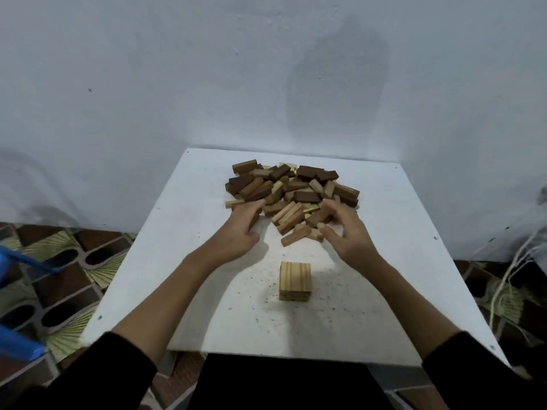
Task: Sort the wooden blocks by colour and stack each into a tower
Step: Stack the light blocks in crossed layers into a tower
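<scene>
A loose pile of wooden blocks (293, 190), some dark brown, some mid brown and some pale, lies at the far middle of the white table (177, 232). Nearer to me stands a short square stack of pale blocks (295, 281), side by side in flat layers. My left hand (241, 229) rests at the pile's left front edge, fingers reaching into the blocks. My right hand (344, 232) hovers at the pile's right front with curled, spread fingers over mid brown blocks. Whether either hand grips a block is hidden by the fingers.
A pale wall rises right behind the table. Fine wood specks dot the table around the pale stack. A blue plastic object (17, 344) stands on the patterned floor at the left. Cords (503, 279) hang off the right side.
</scene>
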The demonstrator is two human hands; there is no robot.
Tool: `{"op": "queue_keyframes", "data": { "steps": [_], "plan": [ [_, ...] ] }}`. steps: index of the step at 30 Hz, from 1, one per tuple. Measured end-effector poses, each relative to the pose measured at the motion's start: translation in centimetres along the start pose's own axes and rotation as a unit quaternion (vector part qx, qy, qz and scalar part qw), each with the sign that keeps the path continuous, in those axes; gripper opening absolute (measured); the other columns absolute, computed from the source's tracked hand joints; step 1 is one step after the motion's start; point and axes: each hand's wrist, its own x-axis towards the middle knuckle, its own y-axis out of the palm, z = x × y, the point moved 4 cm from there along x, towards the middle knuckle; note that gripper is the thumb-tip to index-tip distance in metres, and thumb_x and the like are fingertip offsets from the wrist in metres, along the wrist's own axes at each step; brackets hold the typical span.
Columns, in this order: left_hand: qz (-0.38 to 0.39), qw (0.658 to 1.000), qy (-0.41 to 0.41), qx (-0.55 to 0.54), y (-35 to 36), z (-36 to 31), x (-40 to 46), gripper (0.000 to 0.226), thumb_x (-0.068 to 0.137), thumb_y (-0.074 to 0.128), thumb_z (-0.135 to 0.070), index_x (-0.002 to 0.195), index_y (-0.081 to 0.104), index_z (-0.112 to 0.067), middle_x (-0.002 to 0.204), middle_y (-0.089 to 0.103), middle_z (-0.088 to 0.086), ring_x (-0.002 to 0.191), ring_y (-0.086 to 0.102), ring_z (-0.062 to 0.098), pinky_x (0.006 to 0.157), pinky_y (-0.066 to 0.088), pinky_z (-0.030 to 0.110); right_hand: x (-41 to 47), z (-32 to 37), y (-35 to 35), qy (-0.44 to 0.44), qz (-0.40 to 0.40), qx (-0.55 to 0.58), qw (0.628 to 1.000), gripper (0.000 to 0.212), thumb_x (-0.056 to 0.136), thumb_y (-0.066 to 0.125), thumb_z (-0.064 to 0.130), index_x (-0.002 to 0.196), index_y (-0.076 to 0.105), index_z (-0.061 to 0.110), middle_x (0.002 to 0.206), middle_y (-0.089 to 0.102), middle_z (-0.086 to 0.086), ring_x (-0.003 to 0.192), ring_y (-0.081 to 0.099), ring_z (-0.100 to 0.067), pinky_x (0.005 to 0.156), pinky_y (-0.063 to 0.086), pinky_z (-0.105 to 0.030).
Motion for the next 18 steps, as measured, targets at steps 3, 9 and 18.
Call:
{"op": "queue_keyframes", "data": {
  "steps": [3,9,18],
  "plan": [
    [-0.032,0.998,0.041,0.033,-0.2,-0.2,3.8,0.037,0.085,0.053,0.003,0.120,0.060,-0.009,0.115,0.059,0.005,0.109,0.052,0.019,0.090,0.041,0.030,4.5,-0.7,-0.6,-0.008,-0.018,-0.068,0.998,0.033,0.086,0.060,0.003,0.118,0.061,0.009,0.119,0.058,-0.009,0.113,0.050,-0.023,0.085,0.030,-0.015],
    [-0.057,0.986,0.029,0.151,-0.1,1.4,10.7,0.021,0.086,0.060,-0.009,0.106,0.068,-0.008,0.115,0.058,0.011,0.115,0.047,0.027,0.094,0.039,0.033,10.7,-0.4,-1.1,0.001,-0.034,-0.117,0.993,0.022,0.086,0.056,-0.002,0.100,0.072,0.004,0.103,0.066,-0.006,0.100,0.054,-0.018,0.072,0.027,-0.008],
    [-0.007,0.946,-0.021,0.323,0.6,1.1,15.0,0.031,0.093,0.052,-0.026,0.117,0.064,-0.010,0.127,0.044,0.015,0.120,0.036,0.031,0.092,0.041,0.041,14.9,-0.2,1.7,-0.042,0.156,-0.142,0.977,0.035,0.088,0.052,0.001,0.116,0.067,0.015,0.117,0.066,-0.004,0.109,0.057,-0.019,0.097,0.044,-0.032]
  ]
}}
